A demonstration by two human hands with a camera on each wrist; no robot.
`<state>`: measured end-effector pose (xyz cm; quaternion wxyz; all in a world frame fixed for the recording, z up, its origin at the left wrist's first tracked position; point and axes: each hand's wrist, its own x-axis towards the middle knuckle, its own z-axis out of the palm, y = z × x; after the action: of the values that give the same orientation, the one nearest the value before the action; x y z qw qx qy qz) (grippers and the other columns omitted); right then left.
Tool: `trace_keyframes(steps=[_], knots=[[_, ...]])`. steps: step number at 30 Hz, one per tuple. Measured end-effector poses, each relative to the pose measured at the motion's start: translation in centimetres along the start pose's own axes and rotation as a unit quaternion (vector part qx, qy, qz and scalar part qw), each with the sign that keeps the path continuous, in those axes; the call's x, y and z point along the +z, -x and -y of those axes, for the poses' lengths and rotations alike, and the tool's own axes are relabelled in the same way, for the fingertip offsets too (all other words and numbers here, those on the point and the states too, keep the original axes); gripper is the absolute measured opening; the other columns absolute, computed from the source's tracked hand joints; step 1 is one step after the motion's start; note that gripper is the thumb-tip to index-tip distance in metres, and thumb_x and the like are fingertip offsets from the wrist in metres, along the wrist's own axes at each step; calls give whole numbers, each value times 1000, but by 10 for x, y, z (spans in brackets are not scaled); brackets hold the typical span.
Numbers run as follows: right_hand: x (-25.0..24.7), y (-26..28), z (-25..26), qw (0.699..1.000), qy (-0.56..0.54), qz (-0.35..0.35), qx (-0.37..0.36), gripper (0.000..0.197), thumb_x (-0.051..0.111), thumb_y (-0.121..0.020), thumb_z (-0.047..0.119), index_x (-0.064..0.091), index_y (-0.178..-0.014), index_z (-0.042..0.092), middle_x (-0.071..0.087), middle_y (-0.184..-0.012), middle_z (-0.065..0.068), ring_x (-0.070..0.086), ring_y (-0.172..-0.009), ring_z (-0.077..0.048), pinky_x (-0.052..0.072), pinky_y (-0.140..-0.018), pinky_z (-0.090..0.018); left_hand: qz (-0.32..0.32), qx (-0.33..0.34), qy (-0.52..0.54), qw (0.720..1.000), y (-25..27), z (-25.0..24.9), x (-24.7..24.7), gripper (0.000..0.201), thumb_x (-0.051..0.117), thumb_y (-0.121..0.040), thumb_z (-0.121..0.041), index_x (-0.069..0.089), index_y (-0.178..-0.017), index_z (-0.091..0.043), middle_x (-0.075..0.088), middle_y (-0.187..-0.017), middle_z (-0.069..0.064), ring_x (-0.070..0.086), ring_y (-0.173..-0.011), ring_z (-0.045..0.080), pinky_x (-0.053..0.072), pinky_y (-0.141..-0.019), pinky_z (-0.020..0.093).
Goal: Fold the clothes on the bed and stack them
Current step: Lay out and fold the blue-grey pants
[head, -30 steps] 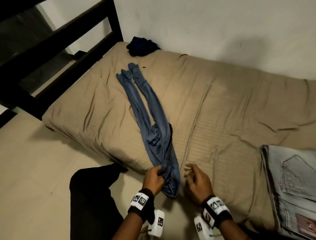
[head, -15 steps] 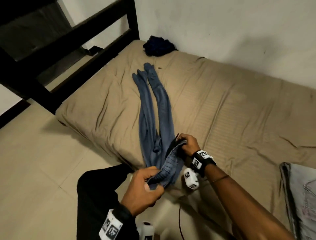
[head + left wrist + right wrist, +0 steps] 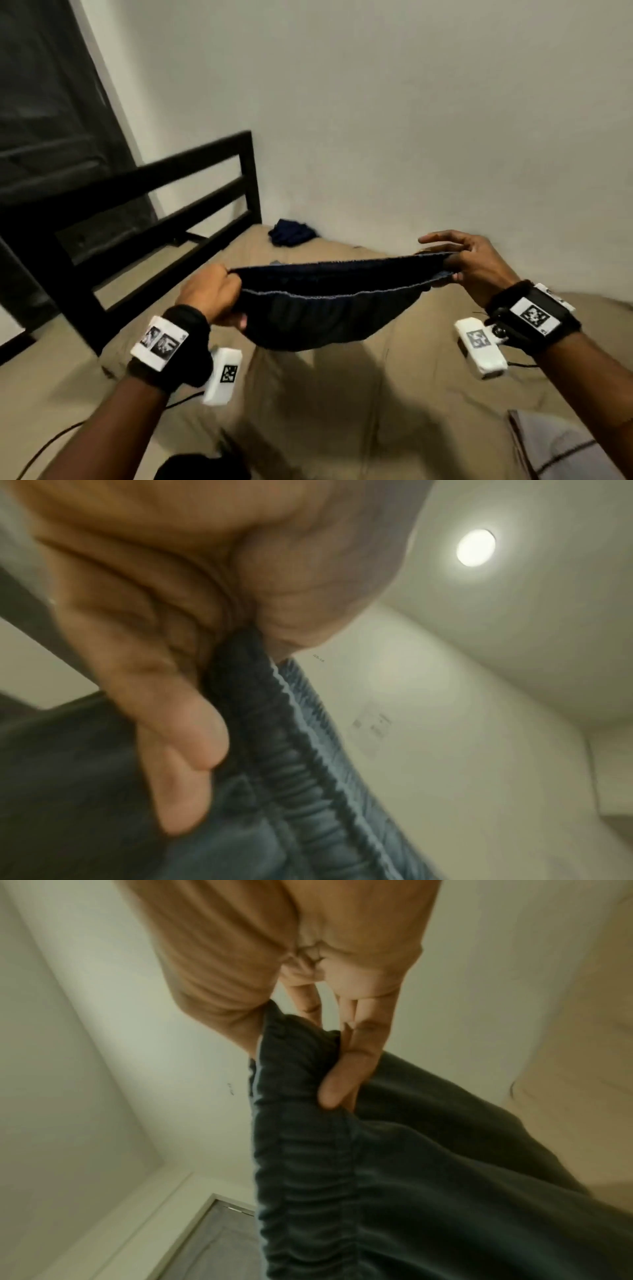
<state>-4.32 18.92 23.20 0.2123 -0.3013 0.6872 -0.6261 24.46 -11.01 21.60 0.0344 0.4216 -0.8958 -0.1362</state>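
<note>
Blue trousers [image 3: 329, 308] hang in the air above the bed [image 3: 394, 394], held by their gathered elastic waistband, which is stretched level between the two hands. The left hand [image 3: 210, 294] is curled tight round one end of the band; the left wrist view shows the fabric tucked into the fist. The right hand [image 3: 472, 263] pinches the other end between thumb and a lower finger, its other fingers lying out straight above the cloth, as the right wrist view confirms. How the legs hang cannot be seen behind the seat of the garment.

The step in hand looks like shaking out and squaring the trousers before folding. To do it well, I would keep the waistband taut and level, let the legs drop straight, then lay the garment flat on the sheet with one leg over the other before folding it across. A firmer grasp on the right would guard against that end slipping.

The bed wears a tan, creased sheet, soft ground that will wrinkle under a fold, so smoothing is worthwhile. A crumpled dark blue garment [image 3: 293, 233] lies by the wall at the far corner, not yet folded, and a grey folded piece [image 3: 555, 445] sits at the near right edge. A black bed frame [image 3: 164, 205] stands to the left, against a plain pale wall [image 3: 411, 120].
</note>
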Motion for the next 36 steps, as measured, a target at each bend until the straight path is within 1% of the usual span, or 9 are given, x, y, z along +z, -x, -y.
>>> trace_keyframes(steps=[3,7,10,17,20,24,28,31,36], knots=[[-25,1,62,997,-64,-35,-14,32,48,-84,-23,58,-92,6,68,-87,-17,66,-72,-29,54,-50,-31,-31,88,159,983,-1,-38,-71,46,87,-77,-46,72,-81,-3,68,-75,8,65,-76,13,53,-71,25],[-49,10,134,996,-74,-23,-48,36,56,-80,-22,52,-81,14,63,-70,-10,63,-62,-22,43,-47,-24,-9,33,564,825,10,-78,-156,20,60,-92,11,58,-73,5,64,-76,19,72,-74,31,62,-55,30],[-62,18,180,998,4,-31,-55,28,45,-86,-16,58,-82,9,56,-66,-10,55,-44,-17,31,-41,-21,47,38,543,838,15,-101,-210,12,56,-96,3,63,-86,0,68,-65,15,70,-51,22,54,-45,19],[-94,6,279,970,117,-198,-78,10,52,-92,-4,59,-85,-3,50,-77,-14,44,-34,-16,34,-35,-21,-55,81,279,955,-1,-161,-311,19,51,-97,-7,57,-80,-3,49,-47,8,40,-30,14,30,-32,14],[-101,4,298,989,-57,-126,-55,11,52,-96,2,62,-92,1,63,-92,-16,71,-61,-24,60,-52,-28,-14,65,398,915,-17,-183,-328,17,43,-104,-3,53,-92,3,58,-68,17,60,-35,18,51,-36,22],[-122,-9,292,990,-74,-41,-115,18,77,-68,-3,79,-85,3,75,-103,-13,73,-102,-21,59,-83,-24,93,112,576,804,-47,-207,-334,12,50,-94,3,60,-99,7,72,-92,24,77,-74,32,64,-62,34],[-159,-43,273,971,37,-138,-190,76,97,-23,12,76,-94,-4,77,-83,-12,75,-73,-19,59,-61,-22,63,216,534,815,-89,-244,-316,19,66,-85,12,66,-103,11,75,-103,22,76,-93,26,63,-79,32],[-191,-72,273,939,112,-250,-208,45,92,-57,7,75,-96,-4,69,-57,-6,62,-42,-15,52,-43,-21,-40,245,479,842,-123,-295,-302,10,64,-90,12,65,-99,8,74,-96,22,76,-72,22,64,-70,32],[-250,-88,265,896,127,-348,-243,34,86,-77,15,75,-103,-4,70,-55,-3,66,-43,-18,53,-42,-24,-72,297,482,821,-155,-379,-286,10,81,-83,-3,75,-90,1,75,-73,19,75,-71,33,64,-71,43]])
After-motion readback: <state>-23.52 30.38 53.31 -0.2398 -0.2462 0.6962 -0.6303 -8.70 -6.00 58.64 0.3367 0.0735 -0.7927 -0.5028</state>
